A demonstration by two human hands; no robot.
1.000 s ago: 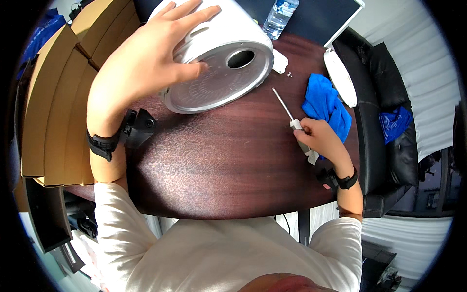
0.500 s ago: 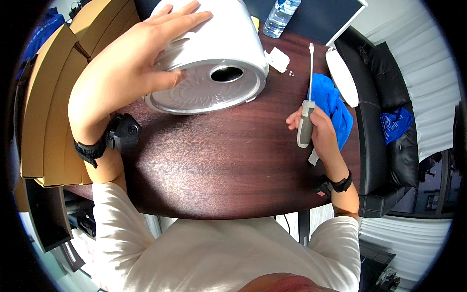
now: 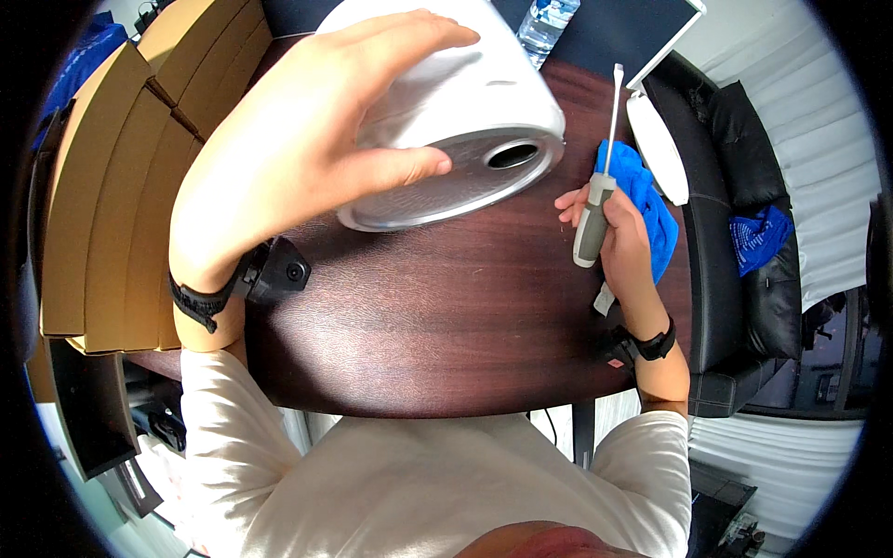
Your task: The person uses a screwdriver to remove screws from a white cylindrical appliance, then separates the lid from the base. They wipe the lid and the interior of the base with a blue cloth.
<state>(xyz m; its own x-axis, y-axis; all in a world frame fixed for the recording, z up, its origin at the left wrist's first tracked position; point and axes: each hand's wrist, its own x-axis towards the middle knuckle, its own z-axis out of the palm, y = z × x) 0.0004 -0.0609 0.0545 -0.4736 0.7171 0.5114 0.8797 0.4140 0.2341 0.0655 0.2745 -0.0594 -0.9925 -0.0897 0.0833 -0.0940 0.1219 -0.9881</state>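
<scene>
A white, rounded appliance housing (image 3: 465, 98) lies tilted at the far middle of the table. Its oval metal end faces me and has an oval opening near the right side. My left hand (image 3: 344, 121) spans the housing, with long fingers stretched over the white shell and the thumb across the metal end. To the right, my right hand (image 3: 621, 232) holds a flat-blade screwdriver (image 3: 593, 223) by its grey handle, the shaft pointing up and away. The blade is clear of the housing. A blue cloth (image 3: 656, 232) lies just beyond and beside that hand.
Cardboard boxes (image 3: 102, 205) line the left side. A water bottle (image 3: 547, 33) stands behind the housing. An elongated white part (image 3: 656, 149) lies at the table's right edge, by a black sofa (image 3: 726, 214). The dark wooden table (image 3: 446, 316) curves toward me.
My left hand and the housing have shifted right together, and the housing has turned, its metal end tilting. The screwdriver has moved slightly right, with its shaft leaning further right.
</scene>
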